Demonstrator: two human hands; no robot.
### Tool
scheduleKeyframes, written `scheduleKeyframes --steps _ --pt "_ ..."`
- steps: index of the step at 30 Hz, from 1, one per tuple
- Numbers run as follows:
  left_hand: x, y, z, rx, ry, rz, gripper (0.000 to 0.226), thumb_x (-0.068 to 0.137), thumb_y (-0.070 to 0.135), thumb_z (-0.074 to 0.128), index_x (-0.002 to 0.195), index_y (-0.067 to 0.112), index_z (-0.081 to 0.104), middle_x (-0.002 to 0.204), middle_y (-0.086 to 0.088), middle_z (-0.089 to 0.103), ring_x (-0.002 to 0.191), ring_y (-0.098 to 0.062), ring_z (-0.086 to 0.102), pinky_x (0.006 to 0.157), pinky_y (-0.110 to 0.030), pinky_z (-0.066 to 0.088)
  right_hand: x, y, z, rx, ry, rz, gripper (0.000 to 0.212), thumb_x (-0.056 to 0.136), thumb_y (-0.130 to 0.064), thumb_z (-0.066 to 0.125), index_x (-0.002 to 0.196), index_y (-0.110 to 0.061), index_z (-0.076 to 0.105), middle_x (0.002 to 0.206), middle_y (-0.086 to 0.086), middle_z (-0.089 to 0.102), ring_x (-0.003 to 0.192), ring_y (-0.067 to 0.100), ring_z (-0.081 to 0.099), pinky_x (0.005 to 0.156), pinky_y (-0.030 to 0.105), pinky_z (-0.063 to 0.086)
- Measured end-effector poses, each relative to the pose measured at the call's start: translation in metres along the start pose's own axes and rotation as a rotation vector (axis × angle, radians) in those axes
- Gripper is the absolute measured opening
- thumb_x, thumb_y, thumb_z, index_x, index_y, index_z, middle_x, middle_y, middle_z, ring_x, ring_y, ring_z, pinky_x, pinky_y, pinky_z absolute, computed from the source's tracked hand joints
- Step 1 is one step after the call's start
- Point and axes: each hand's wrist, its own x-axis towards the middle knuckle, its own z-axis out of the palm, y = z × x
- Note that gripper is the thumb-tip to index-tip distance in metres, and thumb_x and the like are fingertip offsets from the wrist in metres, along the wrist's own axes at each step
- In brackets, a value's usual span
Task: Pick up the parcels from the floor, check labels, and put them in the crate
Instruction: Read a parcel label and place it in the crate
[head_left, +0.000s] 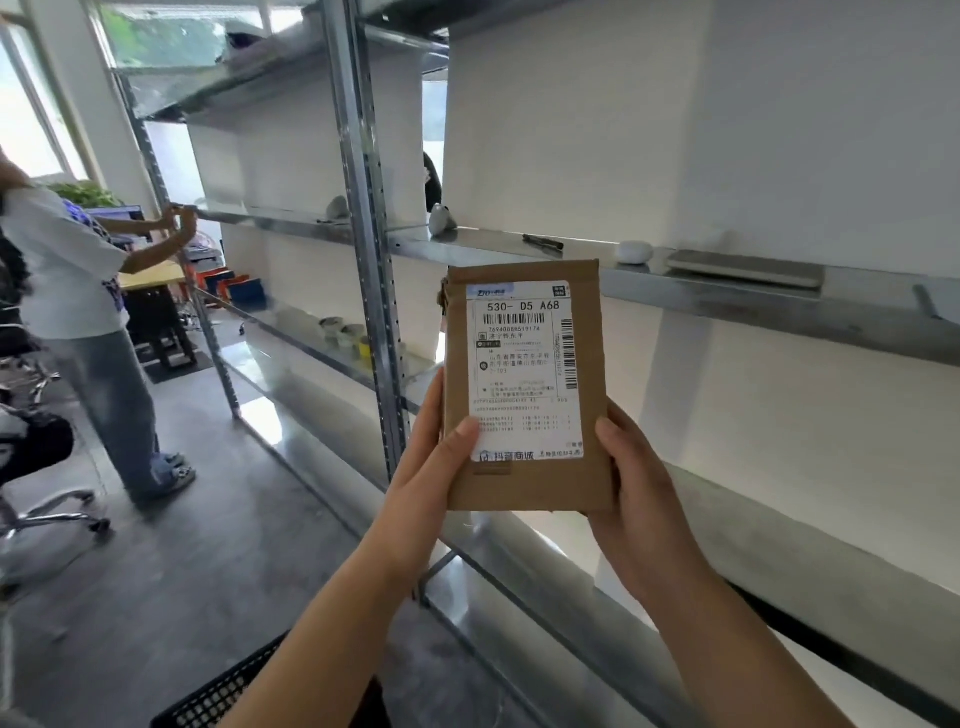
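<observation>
Plainly, the tall metal shelf rack (363, 234) fills the background, and the parcel (527, 483) is held up in front of it, clear of the floor and of every shelf edge. A black crate (223, 691) sits low in view beneath the left forearm.

The brown parcel stands upright with its white label (524, 371) turned toward the camera. I judge this is for reading, so the label check is the step in hand and the drop into the crate is not yet done.

The left hand (431, 467) and right hand (639, 483) grip its lower half. The left thumb (462, 436) presses the label's lower left corner and the right thumb (610, 431) presses the right edge. The other fingers are hidden behind, clamping the parcel from the back.
</observation>
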Motion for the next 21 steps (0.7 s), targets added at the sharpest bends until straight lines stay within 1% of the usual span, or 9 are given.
scheduleKeyframes --steps 1,3,6,9,11,14,16,19,21 --pt "0.003 -0.003 0.001 0.005 0.018 -0.002 0.063 0.085 0.047 0.051 0.143 0.046 0.027 0.130 0.008 0.059 0.116 -0.013 0.060 0.093 -0.032 0.053 0.007 0.002 -0.003 0.002 -0.018 0.012 0.056 0.080 -0.038 0.050 0.133 -0.021 0.048 0.122 0.003 0.065 0.109 0.020 0.064 0.092 0.041 0.053" --pt "0.006 -0.008 0.003 0.008 0.059 0.003 0.060 0.090 0.044 0.052 0.144 0.043 0.027 0.131 0.005 0.059 0.114 -0.012 0.061 0.086 -0.023 0.053 0.019 0.008 -0.008 0.008 -0.046 0.036 0.056 0.079 -0.038 0.050 0.133 -0.021 0.049 0.120 0.003 0.066 0.108 0.020 0.064 0.092 0.041 0.053" --pt "0.008 -0.017 -0.005 0.014 0.138 -0.003 0.059 0.091 0.041 0.051 0.145 0.039 0.026 0.132 0.003 0.058 0.113 -0.011 0.061 0.083 -0.017 0.052 0.033 0.022 -0.006 0.008 -0.088 0.068 0.058 0.079 -0.039 0.049 0.133 -0.021 0.048 0.121 0.003 0.066 0.108 0.019 0.065 0.087 0.035 0.056" --pt "0.003 -0.021 -0.024 0.031 0.238 -0.015 0.065 0.087 0.045 0.055 0.145 0.042 0.025 0.136 0.006 0.056 0.120 -0.013 0.057 0.098 -0.031 0.050 0.046 0.041 0.006 0.024 -0.179 0.114 0.057 0.080 -0.039 0.050 0.134 -0.022 0.047 0.120 0.002 0.066 0.106 0.018 0.066 0.080 0.030 0.057" --pt "0.000 -0.021 -0.040 0.058 0.299 -0.026 0.070 0.082 0.050 0.057 0.144 0.046 0.025 0.137 0.009 0.054 0.122 -0.012 0.056 0.104 -0.040 0.044 0.054 0.052 0.020 0.039 -0.253 0.127 0.062 0.077 -0.046 0.058 0.133 -0.024 0.047 0.121 0.003 0.066 0.106 0.017 0.066 0.077 0.027 0.057" --pt "-0.002 -0.021 -0.067 0.070 0.411 -0.013 0.069 0.083 0.046 0.055 0.144 0.047 0.023 0.136 0.014 0.054 0.119 -0.006 0.057 0.103 -0.035 0.044 0.066 0.069 0.046 0.015 -0.376 0.123 0.086 0.063 -0.057 0.074 0.137 -0.024 0.043 0.127 0.000 0.062 0.115 0.016 0.061 0.084 0.026 0.054" --pt "-0.004 -0.020 -0.087 0.093 0.463 -0.013 0.070 0.082 0.048 0.056 0.144 0.048 0.024 0.136 0.017 0.054 0.119 -0.004 0.056 0.103 -0.034 0.043 0.074 0.083 0.064 0.019 -0.422 0.147 0.088 0.062 -0.055 0.075 0.138 -0.027 0.040 0.128 -0.004 0.061 0.118 0.015 0.058 0.089 0.027 0.053" --pt "-0.004 -0.019 -0.118 0.120 0.509 -0.010 0.067 0.083 0.046 0.055 0.144 0.046 0.027 0.133 0.018 0.056 0.119 -0.005 0.057 0.105 -0.037 0.043 0.085 0.103 0.091 0.013 -0.500 0.175 0.101 0.053 -0.062 0.078 0.140 -0.033 0.037 0.130 -0.007 0.059 0.121 0.013 0.056 0.098 0.037 0.048" --pt "-0.002 -0.017 -0.141 0.125 0.531 -0.006 0.066 0.083 0.043 0.054 0.144 0.044 0.029 0.131 0.016 0.058 0.118 -0.006 0.057 0.106 -0.039 0.043 0.094 0.113 0.110 0.015 -0.537 0.184 0.100 0.054 -0.061 0.078 0.140 -0.036 0.036 0.132 -0.007 0.058 0.122 0.014 0.055 0.102 0.042 0.043"
